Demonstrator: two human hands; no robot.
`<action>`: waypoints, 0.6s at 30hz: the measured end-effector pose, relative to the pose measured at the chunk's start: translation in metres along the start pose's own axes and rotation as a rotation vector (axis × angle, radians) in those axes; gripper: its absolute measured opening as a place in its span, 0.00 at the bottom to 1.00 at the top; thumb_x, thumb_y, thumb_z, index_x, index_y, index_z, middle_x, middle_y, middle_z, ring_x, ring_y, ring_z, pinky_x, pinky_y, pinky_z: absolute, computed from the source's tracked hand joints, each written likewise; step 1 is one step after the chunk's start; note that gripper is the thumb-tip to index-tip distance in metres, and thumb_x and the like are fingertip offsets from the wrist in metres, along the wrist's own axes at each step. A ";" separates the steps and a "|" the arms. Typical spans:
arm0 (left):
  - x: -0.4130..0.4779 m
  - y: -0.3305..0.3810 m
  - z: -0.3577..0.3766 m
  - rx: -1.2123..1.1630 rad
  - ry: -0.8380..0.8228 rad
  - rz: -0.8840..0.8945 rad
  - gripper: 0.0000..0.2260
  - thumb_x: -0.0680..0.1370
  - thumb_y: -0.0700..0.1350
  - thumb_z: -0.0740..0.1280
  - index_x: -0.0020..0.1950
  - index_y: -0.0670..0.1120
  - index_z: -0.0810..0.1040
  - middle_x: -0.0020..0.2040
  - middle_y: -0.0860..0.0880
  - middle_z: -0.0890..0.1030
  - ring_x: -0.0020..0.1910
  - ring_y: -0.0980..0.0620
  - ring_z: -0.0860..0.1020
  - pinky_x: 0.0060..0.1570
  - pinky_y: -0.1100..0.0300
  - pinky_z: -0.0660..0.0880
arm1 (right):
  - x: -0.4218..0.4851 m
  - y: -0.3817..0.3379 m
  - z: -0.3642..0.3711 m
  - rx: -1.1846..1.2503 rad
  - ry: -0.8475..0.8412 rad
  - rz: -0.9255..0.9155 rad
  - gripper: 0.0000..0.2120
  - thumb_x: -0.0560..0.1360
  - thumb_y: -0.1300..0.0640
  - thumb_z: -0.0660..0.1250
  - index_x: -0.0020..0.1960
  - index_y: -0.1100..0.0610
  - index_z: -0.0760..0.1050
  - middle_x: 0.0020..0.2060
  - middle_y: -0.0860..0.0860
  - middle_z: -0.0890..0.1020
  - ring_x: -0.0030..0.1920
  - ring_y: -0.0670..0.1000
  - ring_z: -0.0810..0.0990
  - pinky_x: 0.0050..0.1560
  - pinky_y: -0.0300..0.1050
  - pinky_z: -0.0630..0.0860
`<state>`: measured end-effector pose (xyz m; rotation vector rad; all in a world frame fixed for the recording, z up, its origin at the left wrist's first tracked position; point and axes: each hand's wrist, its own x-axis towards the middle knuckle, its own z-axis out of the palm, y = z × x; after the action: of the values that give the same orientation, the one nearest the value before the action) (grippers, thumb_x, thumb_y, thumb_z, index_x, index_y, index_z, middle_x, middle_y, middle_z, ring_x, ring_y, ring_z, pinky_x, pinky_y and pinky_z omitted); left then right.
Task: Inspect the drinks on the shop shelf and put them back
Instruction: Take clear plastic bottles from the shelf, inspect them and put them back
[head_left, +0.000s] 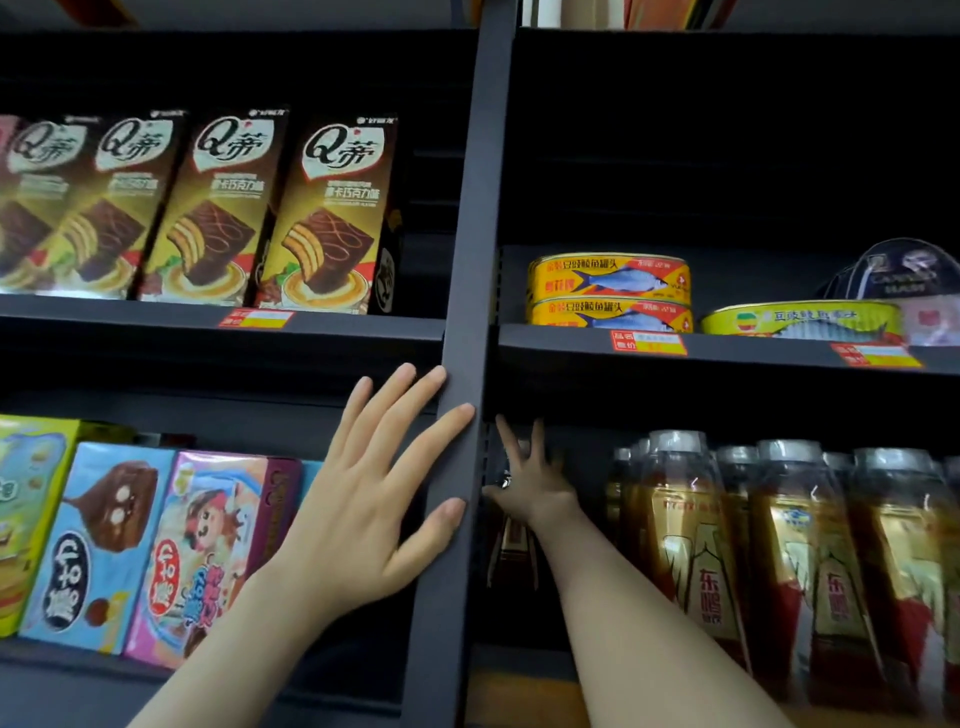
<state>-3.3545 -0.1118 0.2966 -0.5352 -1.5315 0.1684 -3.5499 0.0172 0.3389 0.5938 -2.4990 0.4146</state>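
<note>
The left hand (363, 499) lies flat, fingers straight, on the shelf's matte dark metal upright (462, 260). The right hand (535, 488) reaches deep into the shaded lower bay, fingers splayed above a dark bottle (511, 545) — contact unclear. Beside it stand the drinks (691, 545) — clear ribbed bottles of amber liquid with silvery caps and glossy gold-red labels.

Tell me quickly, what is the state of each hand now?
Left hand: open, flat against the shelf post.
Right hand: open, fingers spread, holding nothing.

Free room left of bottles (691, 545), upright post (462, 234) bounding it, perhaps a dark bottle (514, 543) behind
</note>
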 end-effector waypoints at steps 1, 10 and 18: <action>0.001 0.000 0.000 -0.007 0.001 0.012 0.24 0.80 0.54 0.56 0.75 0.46 0.64 0.77 0.43 0.61 0.78 0.45 0.55 0.76 0.45 0.49 | 0.001 0.001 0.004 0.041 -0.013 0.002 0.44 0.77 0.43 0.64 0.74 0.36 0.31 0.75 0.53 0.29 0.76 0.68 0.42 0.71 0.66 0.59; 0.011 0.008 0.004 -0.113 -0.071 0.107 0.21 0.76 0.44 0.55 0.69 0.44 0.70 0.75 0.41 0.62 0.77 0.43 0.56 0.75 0.46 0.53 | 0.007 0.000 0.020 0.196 -0.045 0.042 0.46 0.78 0.60 0.65 0.75 0.35 0.33 0.75 0.57 0.30 0.75 0.65 0.55 0.71 0.60 0.62; 0.009 0.006 0.003 -0.130 -0.100 0.098 0.19 0.77 0.44 0.55 0.67 0.45 0.71 0.76 0.44 0.60 0.78 0.44 0.55 0.75 0.51 0.53 | -0.001 0.005 0.013 0.214 -0.079 0.043 0.42 0.79 0.65 0.60 0.76 0.35 0.40 0.76 0.57 0.33 0.71 0.65 0.64 0.66 0.56 0.69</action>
<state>-3.3560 -0.1016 0.3016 -0.7151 -1.6217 0.1740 -3.5567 0.0166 0.3271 0.6514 -2.5648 0.6937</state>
